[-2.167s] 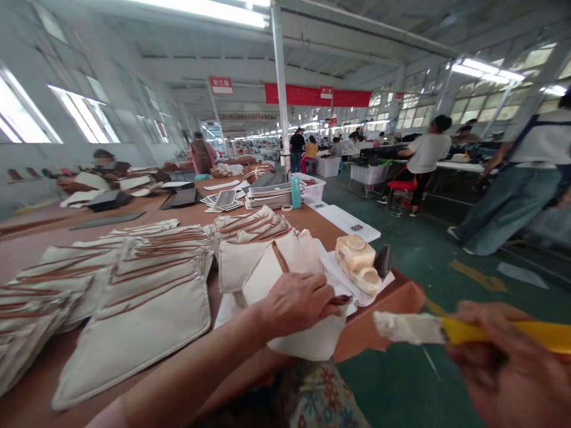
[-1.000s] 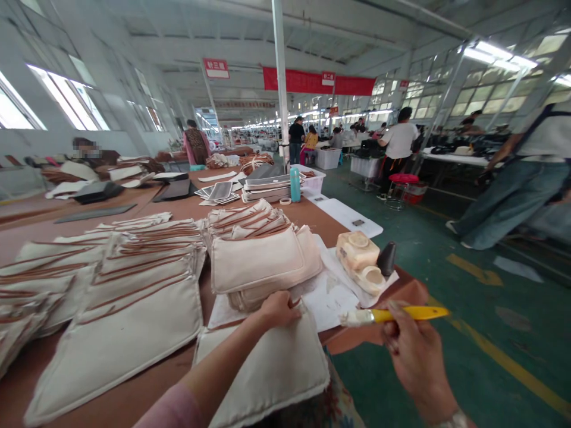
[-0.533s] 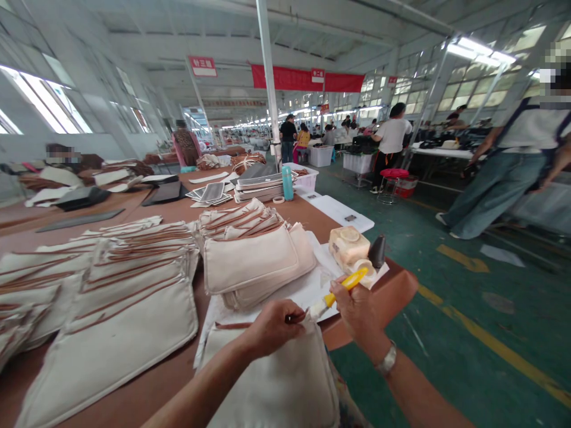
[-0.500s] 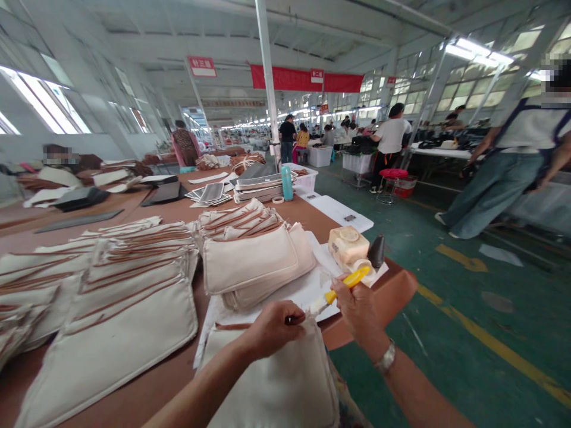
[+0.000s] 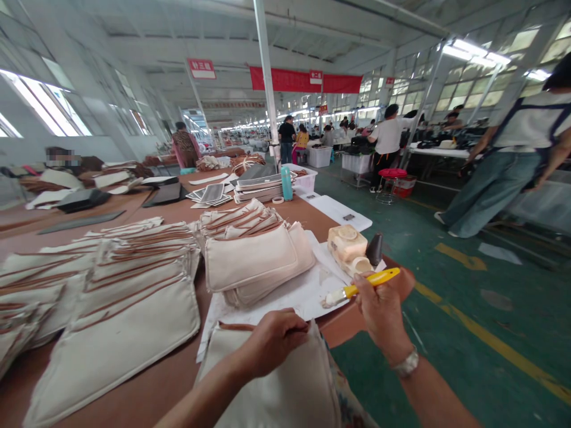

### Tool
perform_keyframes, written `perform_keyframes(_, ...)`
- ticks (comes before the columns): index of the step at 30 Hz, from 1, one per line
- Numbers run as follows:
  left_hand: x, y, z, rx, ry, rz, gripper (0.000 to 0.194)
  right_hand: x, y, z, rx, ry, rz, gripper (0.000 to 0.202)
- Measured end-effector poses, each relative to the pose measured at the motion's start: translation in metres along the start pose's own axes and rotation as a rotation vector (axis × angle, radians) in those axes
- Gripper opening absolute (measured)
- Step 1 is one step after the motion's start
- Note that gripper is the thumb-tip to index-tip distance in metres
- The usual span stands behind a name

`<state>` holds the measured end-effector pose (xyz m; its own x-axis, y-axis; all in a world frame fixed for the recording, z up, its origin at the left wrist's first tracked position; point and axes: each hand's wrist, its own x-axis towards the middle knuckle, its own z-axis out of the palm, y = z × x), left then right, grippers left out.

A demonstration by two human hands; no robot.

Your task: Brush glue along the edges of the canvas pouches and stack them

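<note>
My left hand (image 5: pixel 279 342) pinches the top edge of a cream fabric pouch (image 5: pixel 285 392) at the bottom middle, near its right corner. The handle of a yellow brush (image 5: pixel 372 281) is held in my right hand (image 5: pixel 381 309). Its pale bristles are over the white sheet (image 5: pixel 276 302), to the right of and above the pouch. Beyond my right hand stand a cream, glue-stained container (image 5: pixel 348 242) and a dark cone-shaped object (image 5: pixel 375 249). Two stacked cream pouches (image 5: pixel 250 260) lie on the sheet.
Rows of cream pouches with brown edges (image 5: pixel 138 315) cover the brown table (image 5: pixel 214 238) on the left. Farther back are a teal bottle (image 5: pixel 286 183), stacked panels (image 5: pixel 254 189) and a white board (image 5: pixel 341 213). A person (image 5: pixel 513 142) stands at the right.
My right hand has moved right with the brush, away from the pouch edge. My left hand still grips the pouch, slightly lower. A person in the background has raised an arm.
</note>
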<state>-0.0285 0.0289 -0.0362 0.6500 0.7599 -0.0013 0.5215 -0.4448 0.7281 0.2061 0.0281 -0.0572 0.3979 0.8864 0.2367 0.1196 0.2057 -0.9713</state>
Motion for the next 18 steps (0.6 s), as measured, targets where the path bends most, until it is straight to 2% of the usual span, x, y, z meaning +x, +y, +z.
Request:
perform_keyframes(4, -0.008, -0.002, 0.011, 0.11, 0.154, 0.106, 0.004, -0.013, -0.002, -0.001, 0.072, -0.118, 0.072, 0.045)
perform_keyframes(7, -0.011, -0.006, 0.017, 0.211, 0.205, 0.153, 0.005, -0.025, -0.011, -0.004, 0.135, -0.244, 0.121, 0.042)
perform_keyframes(9, -0.013, -0.007, 0.017, 0.275, 0.205, 0.174, 0.007, -0.028, -0.016, -0.01, 0.164, -0.252, 0.135, 0.038)
perform_keyframes(11, -0.015, -0.004, 0.016, 0.35, 0.186, 0.196, 0.009, -0.027, -0.02, -0.014, 0.171, -0.192, 0.113, 0.036)
perform_keyframes(14, -0.017, 0.002, 0.013, 0.467, 0.151, 0.212, 0.008, -0.027, -0.024, -0.011, 0.149, -0.146, 0.072, 0.037)
perform_keyframes(18, -0.025, 0.007, 0.014, 0.546, 0.143, 0.154, 0.01, -0.04, -0.033, -0.003, 0.117, -0.323, 0.056, 0.038)
